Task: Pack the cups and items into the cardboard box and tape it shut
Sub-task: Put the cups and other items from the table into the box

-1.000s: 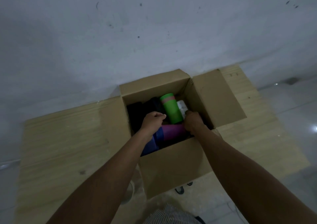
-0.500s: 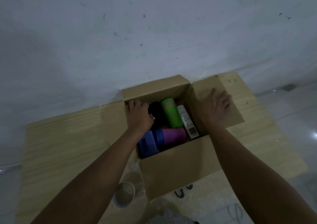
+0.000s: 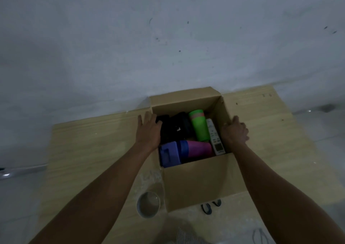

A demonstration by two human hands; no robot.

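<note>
Cardboard box (image 3: 201, 178) contents have been let go; left hand (image 3: 149, 129) is laid flat at the rim, right flap (image 3: 223, 111) is now gripped by right hand (image 3: 235, 131); closing judged begun.

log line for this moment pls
phase: pre-close | left hand: flat on box left edge | right hand: grips right edge | inside: green cup, purple cup, remote | box: open, untaped

Both hands leave the cardboard box (image 3: 201, 180): left hand (image 3: 149, 129) now at its 9 o'clock edge, right hand (image 3: 235, 131) at 3 o'clock (the flat-lying flap there no longer shows).
</note>
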